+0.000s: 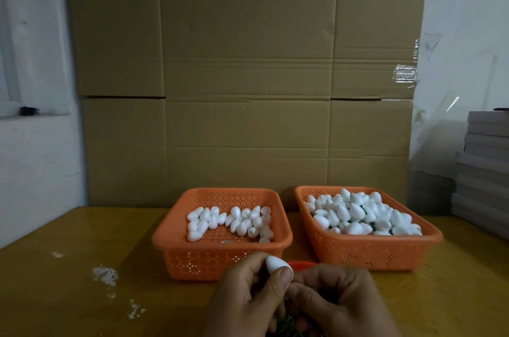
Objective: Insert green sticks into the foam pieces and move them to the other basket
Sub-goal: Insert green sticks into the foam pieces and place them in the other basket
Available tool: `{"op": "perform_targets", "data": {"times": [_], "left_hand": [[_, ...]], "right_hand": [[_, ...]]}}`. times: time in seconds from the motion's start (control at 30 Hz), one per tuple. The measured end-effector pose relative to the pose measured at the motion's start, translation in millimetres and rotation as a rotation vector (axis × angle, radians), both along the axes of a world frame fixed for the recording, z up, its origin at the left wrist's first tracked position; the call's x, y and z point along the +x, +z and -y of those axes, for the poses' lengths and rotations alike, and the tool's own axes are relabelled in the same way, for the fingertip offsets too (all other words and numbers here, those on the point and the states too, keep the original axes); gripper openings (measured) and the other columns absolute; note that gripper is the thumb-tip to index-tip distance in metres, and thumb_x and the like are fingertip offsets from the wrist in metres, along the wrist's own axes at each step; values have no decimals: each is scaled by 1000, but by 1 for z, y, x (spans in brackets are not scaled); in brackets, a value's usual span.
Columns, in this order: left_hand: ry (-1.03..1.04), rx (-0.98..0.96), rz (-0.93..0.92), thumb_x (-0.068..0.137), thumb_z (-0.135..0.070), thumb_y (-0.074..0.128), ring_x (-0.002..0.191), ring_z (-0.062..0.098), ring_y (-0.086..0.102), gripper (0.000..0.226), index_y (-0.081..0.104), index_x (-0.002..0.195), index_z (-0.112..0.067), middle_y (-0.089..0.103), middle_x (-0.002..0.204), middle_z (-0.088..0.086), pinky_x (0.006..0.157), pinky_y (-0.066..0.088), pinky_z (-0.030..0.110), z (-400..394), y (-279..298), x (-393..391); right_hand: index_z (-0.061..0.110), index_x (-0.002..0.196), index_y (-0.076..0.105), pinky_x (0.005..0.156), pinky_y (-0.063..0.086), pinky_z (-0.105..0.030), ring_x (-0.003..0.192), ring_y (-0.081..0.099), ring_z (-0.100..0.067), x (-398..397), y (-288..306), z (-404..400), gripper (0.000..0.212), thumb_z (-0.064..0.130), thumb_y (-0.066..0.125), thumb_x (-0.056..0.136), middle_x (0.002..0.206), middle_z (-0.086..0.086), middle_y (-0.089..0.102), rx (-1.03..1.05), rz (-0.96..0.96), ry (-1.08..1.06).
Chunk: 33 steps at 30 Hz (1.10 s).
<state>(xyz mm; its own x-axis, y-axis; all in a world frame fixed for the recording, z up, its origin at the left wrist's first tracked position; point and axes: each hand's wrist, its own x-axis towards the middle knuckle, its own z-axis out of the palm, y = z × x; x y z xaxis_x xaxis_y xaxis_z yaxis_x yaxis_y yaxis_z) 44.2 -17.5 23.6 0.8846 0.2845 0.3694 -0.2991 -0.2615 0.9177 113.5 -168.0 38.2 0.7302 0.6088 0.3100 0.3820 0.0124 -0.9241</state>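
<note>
A person's left hand [248,290] pinches a white foam piece [276,264] between thumb and fingers, just in front of the left orange basket [192,256]; the right hand [338,301], fingers curled, touches it, its grasp unclear. Green sticks [283,324] lie below the hands on the yellow surface [68,295]; the right orange basket [366,254] sits heaped beside the first

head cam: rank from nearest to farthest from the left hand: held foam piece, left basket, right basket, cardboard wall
1. Foam piece, pinched in the left hand itself.
2. Left basket, just beyond the hand.
3. Right basket, beyond and to the right.
4. Cardboard wall, upright behind both baskets.
</note>
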Motion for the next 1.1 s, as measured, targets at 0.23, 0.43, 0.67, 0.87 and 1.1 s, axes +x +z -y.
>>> {"op": "perform_targets", "data": {"times": [0.23,0.43,0.67,0.87,1.1], "left_hand": [[-55,-114,-1,68,-61,70,76,28,67,45,74,101,-31,74,84,13,66,49,24,-1,3,2],[11,-32,-1,76,-57,65,57,14,56,41,67,102,-26,64,63,12,56,44,23,-3,1,0],[19,-16,-37,75,-45,65,49,3,55,29,70,86,-20,60,54,-4,51,40,15,-6,2,1],[22,26,-62,89,-24,69,54,5,57,10,71,81,-20,60,55,-5,56,44,18,-10,-2,3],[0,65,-65,90,-19,70,56,8,60,14,71,76,-21,62,57,-3,57,46,20,-9,-1,3]], "right_hand": [[14,73,81,56,52,-25,56,66,-21,3,3,2,11,8,76,80,65,-18,72,14,-39,-19],[19,69,79,54,50,-12,61,65,1,40,17,11,13,20,75,81,71,1,75,52,39,-350],[36,72,68,72,60,-43,75,67,-10,135,12,31,24,23,69,92,71,17,67,-147,192,-798],[19,85,74,64,56,-38,68,65,-25,173,24,38,20,29,59,91,71,-6,69,-422,178,-1000],[9,89,67,72,55,-37,78,67,-28,190,30,29,28,35,57,92,83,-12,69,-563,51,-1032]]}}
